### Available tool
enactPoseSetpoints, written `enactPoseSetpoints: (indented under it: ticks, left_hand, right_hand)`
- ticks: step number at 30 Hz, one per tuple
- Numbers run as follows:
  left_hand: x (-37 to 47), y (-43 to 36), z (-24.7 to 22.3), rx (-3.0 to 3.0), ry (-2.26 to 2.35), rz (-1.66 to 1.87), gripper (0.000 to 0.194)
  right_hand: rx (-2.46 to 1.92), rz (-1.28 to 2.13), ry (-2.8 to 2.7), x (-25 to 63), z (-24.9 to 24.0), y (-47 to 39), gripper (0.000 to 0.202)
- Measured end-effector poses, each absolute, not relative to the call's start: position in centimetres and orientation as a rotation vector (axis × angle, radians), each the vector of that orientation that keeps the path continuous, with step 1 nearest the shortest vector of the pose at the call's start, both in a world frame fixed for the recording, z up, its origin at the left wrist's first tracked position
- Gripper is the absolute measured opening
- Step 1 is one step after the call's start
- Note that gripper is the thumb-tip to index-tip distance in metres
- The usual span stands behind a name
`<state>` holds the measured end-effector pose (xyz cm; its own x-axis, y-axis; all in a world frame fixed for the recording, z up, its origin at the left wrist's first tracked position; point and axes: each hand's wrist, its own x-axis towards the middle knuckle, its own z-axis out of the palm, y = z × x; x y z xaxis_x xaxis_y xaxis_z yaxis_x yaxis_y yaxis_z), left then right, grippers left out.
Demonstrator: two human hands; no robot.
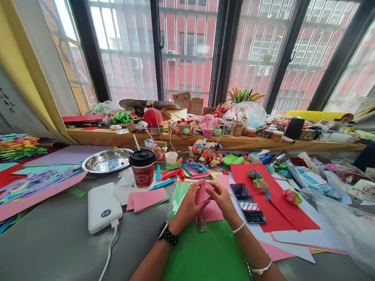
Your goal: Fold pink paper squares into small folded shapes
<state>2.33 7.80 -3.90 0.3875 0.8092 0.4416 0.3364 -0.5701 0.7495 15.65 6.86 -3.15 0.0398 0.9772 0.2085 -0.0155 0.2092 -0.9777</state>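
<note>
Between my two hands is a small piece of pink paper (202, 194), which looks folded. My left hand (191, 201) grips its left side with thumb and fingers. On the right side, my right hand (220, 199) pinches the same paper. Below them lies a green sheet (205, 253), with a short ruler (201, 222) on it, partly hidden under my hands. A larger pink sheet (215, 210) rests beneath my right hand. Left of my hands sit several cut pink paper pieces (150, 198) on green ones.
A white power bank (104, 207) with a cable and a lidded cup (142, 169) with a straw stand left. A phone (249, 203) lies right, beside red paper (285, 210) bearing paper flowers. Behind are a metal tray (107, 160), coloured strips (187, 170) and a crowded windowsill (123, 137).
</note>
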Motion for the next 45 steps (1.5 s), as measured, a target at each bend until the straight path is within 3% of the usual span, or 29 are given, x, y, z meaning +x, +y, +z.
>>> enactPoseSetpoints:
  ticks: [17, 24, 33, 45]
  left_hand:
    - [2.3, 8.2, -4.1, 1.478, 0.644, 1.075, 0.072]
    - [2.4, 8.2, -3.6, 1.536, 0.671, 1.120, 0.045]
    - [1.7, 7.9, -1.7, 1.933, 1.161, 1.358, 0.020]
    - [2.2, 7.1, -1.6, 2.284, 1.342, 1.409, 0.017]
  right_hand:
    - [-0.952, 1.033, -1.345, 15.5, -3.6, 7.4, 0.025]
    - [-1.075, 0.708, -1.418, 15.4, -3.6, 7.6, 0.024]
    - [-1.063, 0.287, -1.683, 14.9, -2.3, 6.2, 0.020]
    - [-1.077, 0.240, -1.634, 14.7, -1.9, 5.7, 0.018]
